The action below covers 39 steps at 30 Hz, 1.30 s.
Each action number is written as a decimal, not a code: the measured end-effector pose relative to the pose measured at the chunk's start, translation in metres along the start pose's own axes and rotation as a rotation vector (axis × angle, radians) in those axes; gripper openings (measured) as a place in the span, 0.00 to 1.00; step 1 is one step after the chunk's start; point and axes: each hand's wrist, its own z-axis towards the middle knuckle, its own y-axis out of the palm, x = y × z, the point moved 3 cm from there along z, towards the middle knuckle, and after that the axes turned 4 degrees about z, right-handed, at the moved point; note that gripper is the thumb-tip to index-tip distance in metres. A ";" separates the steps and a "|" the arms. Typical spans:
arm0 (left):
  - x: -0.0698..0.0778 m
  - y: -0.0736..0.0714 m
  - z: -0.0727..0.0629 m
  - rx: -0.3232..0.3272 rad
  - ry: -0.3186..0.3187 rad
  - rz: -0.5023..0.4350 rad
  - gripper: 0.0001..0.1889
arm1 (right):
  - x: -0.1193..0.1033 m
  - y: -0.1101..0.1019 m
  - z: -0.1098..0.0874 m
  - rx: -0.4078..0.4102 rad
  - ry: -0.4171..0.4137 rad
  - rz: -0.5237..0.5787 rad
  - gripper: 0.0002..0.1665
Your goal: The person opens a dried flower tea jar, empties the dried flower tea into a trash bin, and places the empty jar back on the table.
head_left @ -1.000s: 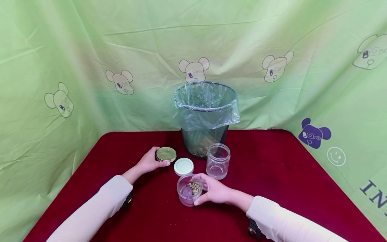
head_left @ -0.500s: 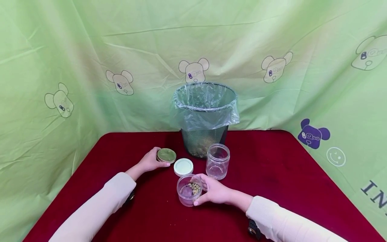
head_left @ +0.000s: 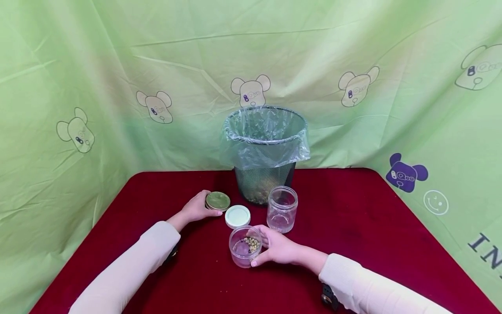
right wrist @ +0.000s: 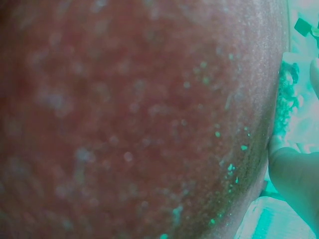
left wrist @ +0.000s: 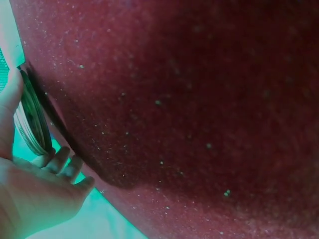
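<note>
My left hand (head_left: pixel 196 206) holds a round gold-green metal jar lid (head_left: pixel 218 200) at its edge, thumb on the near side. In the left wrist view this lid (left wrist: pixel 33 117) shows a ridged rim between the thumb and the other fingers. My right hand (head_left: pixel 279 246) grips a short clear jar (head_left: pixel 239 257) from its right side. Small dried flower buds (head_left: pixel 252 243) lie inside, heaped toward the right. A pale white lid (head_left: pixel 237 215) lies between the held lid and the short jar. Only part of the right hand (right wrist: pixel 294 174) shows in the right wrist view.
A taller clear jar (head_left: pixel 282 216) stands open behind the right hand. Farther back is a mesh wastebasket (head_left: pixel 264 174) with a clear bag (head_left: pixel 270 155) over its rim. Small crumbs dot the red tablecloth (head_left: pixel 188 279). Green printed cloth (head_left: pixel 196 56) hangs around the table.
My left hand has shifted slightly to the right with the metal lid, closer to the white lid. The right hand and the short jar have stayed put.
</note>
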 end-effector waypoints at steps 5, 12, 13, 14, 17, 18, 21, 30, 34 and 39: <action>0.000 0.002 0.000 0.002 -0.025 0.035 0.40 | 0.000 0.000 0.000 0.000 0.007 0.000 0.44; 0.000 0.004 0.000 0.004 -0.042 0.034 0.39 | -0.001 0.000 0.000 0.001 0.005 0.005 0.43; -0.001 0.004 0.000 0.004 -0.040 0.039 0.39 | 0.000 0.000 0.000 0.000 0.004 0.004 0.43; -0.001 0.004 0.000 0.005 -0.036 0.044 0.39 | 0.000 0.000 0.000 -0.001 0.003 0.003 0.43; -0.002 0.004 0.000 0.008 -0.024 0.060 0.37 | 0.002 -0.001 0.001 -0.008 -0.001 -0.003 0.42; -0.003 0.004 -0.001 0.009 -0.021 0.066 0.37 | 0.002 -0.001 0.001 -0.010 -0.001 -0.006 0.42; -0.002 0.003 -0.001 0.011 -0.013 0.072 0.37 | 0.002 -0.001 0.001 -0.008 0.004 -0.010 0.42; -0.006 0.005 -0.001 -0.027 -0.009 0.123 0.42 | 0.004 -0.002 0.002 0.006 0.020 -0.015 0.43; -0.005 0.005 -0.002 -0.037 -0.003 0.141 0.42 | 0.004 -0.002 0.002 0.005 0.025 -0.013 0.43; -0.004 0.004 -0.002 -0.035 0.006 0.144 0.41 | 0.005 -0.002 0.002 0.007 0.030 -0.006 0.43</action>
